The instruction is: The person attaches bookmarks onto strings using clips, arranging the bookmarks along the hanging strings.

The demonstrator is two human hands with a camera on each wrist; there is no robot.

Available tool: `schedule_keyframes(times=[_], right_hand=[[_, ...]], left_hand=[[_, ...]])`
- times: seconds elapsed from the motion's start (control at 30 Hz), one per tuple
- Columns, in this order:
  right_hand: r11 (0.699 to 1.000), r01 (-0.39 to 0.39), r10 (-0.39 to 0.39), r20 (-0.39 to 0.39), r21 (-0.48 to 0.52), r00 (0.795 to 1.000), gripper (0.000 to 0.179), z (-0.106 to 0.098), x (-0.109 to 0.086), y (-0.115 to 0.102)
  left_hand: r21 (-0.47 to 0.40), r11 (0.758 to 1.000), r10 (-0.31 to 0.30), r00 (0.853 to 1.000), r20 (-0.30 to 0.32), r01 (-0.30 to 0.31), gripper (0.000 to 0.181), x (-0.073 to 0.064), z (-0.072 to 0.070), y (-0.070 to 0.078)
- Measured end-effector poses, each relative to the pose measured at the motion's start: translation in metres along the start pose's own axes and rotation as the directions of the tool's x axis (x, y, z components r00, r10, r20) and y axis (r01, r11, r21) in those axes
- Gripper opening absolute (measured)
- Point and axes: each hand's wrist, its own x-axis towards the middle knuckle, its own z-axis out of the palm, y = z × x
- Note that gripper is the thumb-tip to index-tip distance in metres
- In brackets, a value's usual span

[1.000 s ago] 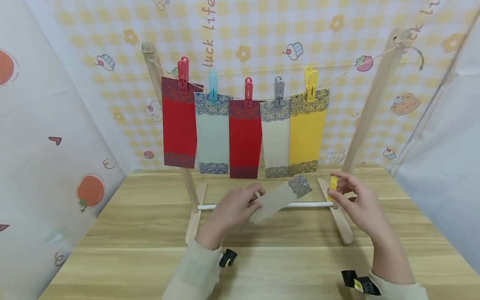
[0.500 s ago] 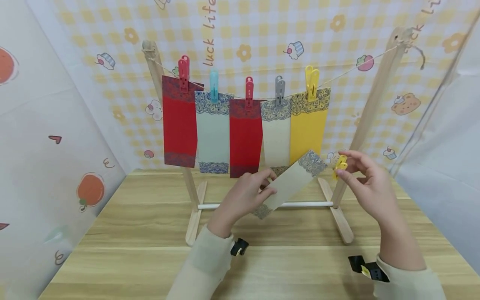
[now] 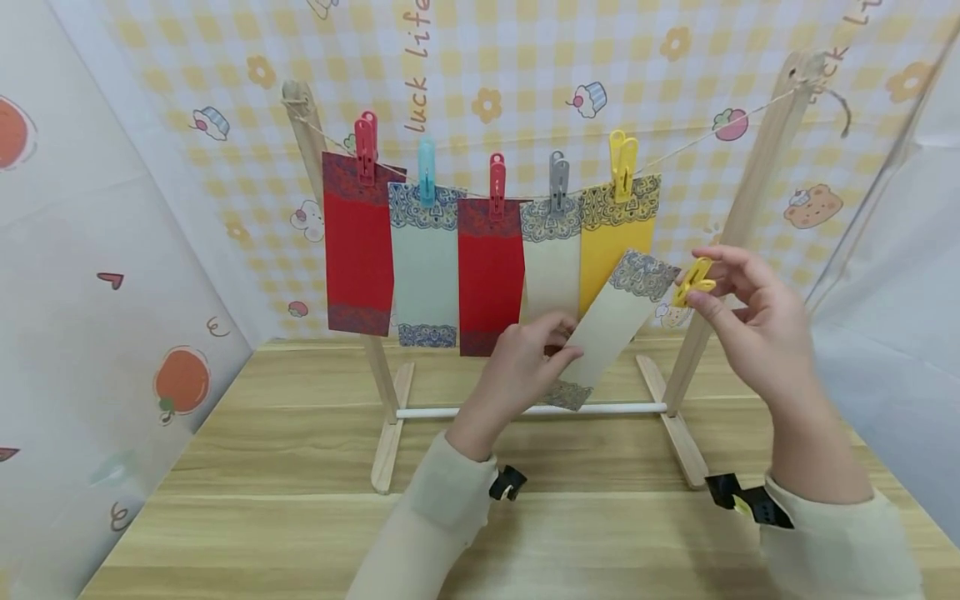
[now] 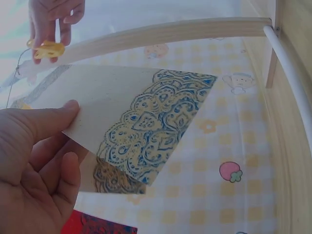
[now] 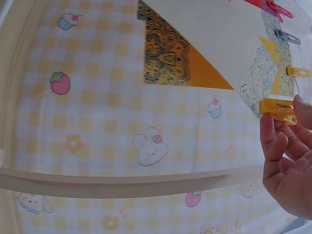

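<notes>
My left hand (image 3: 528, 362) pinches a cream paper card (image 3: 611, 325) by its left edge, between thumb and fingers. Blue lace-like patterns border both of its ends, and it tilts up to the right, overlapping the hanging yellow card (image 3: 603, 250). My right hand (image 3: 757, 325) pinches a yellow clothespin (image 3: 693, 283) right beside the card's upper corner. In the right wrist view the same clothespin (image 5: 278, 111) sits between thumb and fingertips. Above, a second yellow clothespin (image 3: 622, 167) fixes the yellow card to a string (image 3: 686, 150).
A wooden stand with a left post (image 3: 307, 142) and right post (image 3: 757, 183) carries the string. Also hanging are red cards (image 3: 358, 250), a pale green card (image 3: 426, 275) and a cream card (image 3: 551, 275). A white rod (image 3: 465, 412) joins the feet on the wooden table (image 3: 300, 517).
Both hands have risen and shifted right. The cream card has come up from near the white rod to overlap the yellow card, and the yellow clothespin now lies at its top corner.
</notes>
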Motion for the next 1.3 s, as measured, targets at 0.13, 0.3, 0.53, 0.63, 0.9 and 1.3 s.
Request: schedule_keyframes(times=[0.13,0.3,0.53,0.63,0.9,1.3], right_hand=[[0.999,0.024,-0.023,-0.033,0.033,0.999,0.043,-0.005,0.011,-0.008],[0.993,0.103,-0.1,-0.05,0.057,0.994,0.043,-0.01,0.023,-0.016],[0.99,0.128,-0.124,-0.063,0.063,0.99,0.047,-0.015,0.039,-0.027],[0.978,0.166,-0.159,-0.069,0.129,0.985,0.044,-0.015,0.046,-0.03],[0.848,0.178,-0.161,-0.078,0.5,0.984,0.03,-0.016,0.062,-0.038],[0.798,0.303,-0.28,-0.126,0.521,0.952,0.023,-0.02,0.091,-0.051]], left_hand=[[0.004,1.0,0.012,1.0,-0.008,-0.012,0.025,0.009,0.003,0.006],[0.013,0.999,0.034,0.999,-0.021,-0.034,0.026,0.017,0.006,0.013],[0.038,0.996,0.085,0.994,-0.067,-0.083,0.026,0.027,0.012,0.018],[0.032,0.994,0.104,0.99,-0.093,-0.102,0.026,0.031,0.014,0.021],[-0.04,0.988,0.145,0.978,-0.149,-0.152,0.025,0.043,0.018,0.03],[-0.089,0.982,0.143,0.966,-0.217,-0.166,0.023,0.054,0.027,0.036]])
